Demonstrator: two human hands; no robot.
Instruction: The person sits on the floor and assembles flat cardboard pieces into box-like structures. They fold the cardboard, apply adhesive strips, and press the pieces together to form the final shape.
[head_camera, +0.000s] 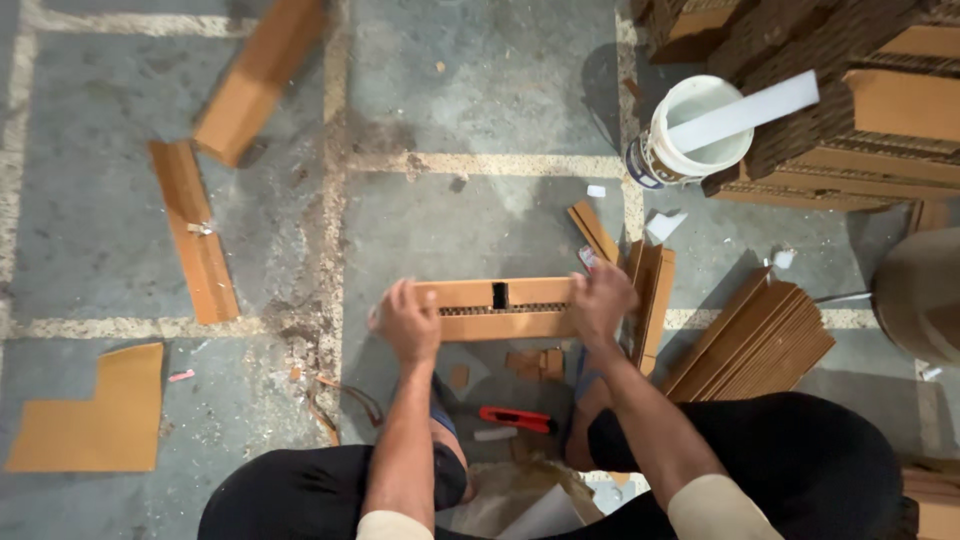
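A person crouches over a grey concrete floor (480, 90) and holds a long folded cardboard piece (500, 308) level between both hands, just above the ground in front of the knees. The piece is brown corrugated board, doubled lengthwise so that two flat faces meet along a middle seam where the fluted edge shows as a dark dotted line; a small dark slot is cut in the upper face near the centre. The left hand (408, 322) closes its grip on the left end, fingers curled over the top edge. The right hand (600, 300) closes its grip on the right end, knuckles up, hiding that end.

Just below the piece lie small cardboard offcuts (535, 362) and, nearer the knees, a red utility knife (515, 419). Beside the right hand stands a short upright cardboard piece (652, 300), and further right a fanned stack of cardboard strips (760, 345). At upper right a white bucket (690, 130) with a flat white stick (745, 112) in it stands against stacked cardboard bundles (860, 90). Well to the left lie two long folded strips (195, 230) and an L-shaped flat sheet (95, 415)
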